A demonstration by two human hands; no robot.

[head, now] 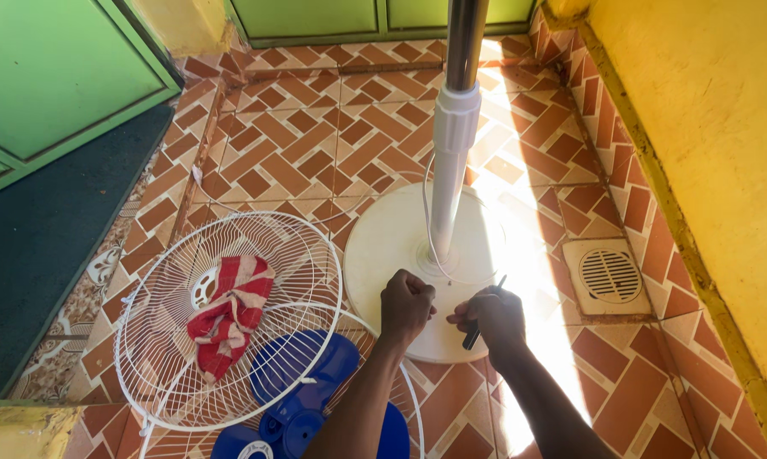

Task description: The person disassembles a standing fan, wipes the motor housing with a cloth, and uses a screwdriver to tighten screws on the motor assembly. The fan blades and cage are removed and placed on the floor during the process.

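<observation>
- A white wire fan guard (230, 319) lies flat on the patterned orange tile floor (315, 136), with a red-and-white striped cloth (230, 310) crumpled on its centre.
- Under the guard's near edge sits a blue plastic fan blade (302, 395); a square floor drain (608, 276) is set in the tiles to the right, beside the yellow wall (715, 127).
- The round, smooth cream fan base (383, 246) carries an upright white pole (451, 153) that turns to metal higher up (a thin white cord trails beside it).
- The left hand (406, 306) is clenched into a fist over the base's near rim.
- The right hand (492, 316), just beside it, grips a dark slim tool (483, 314), possibly a screwdriver, its tip angled toward the pole.
</observation>
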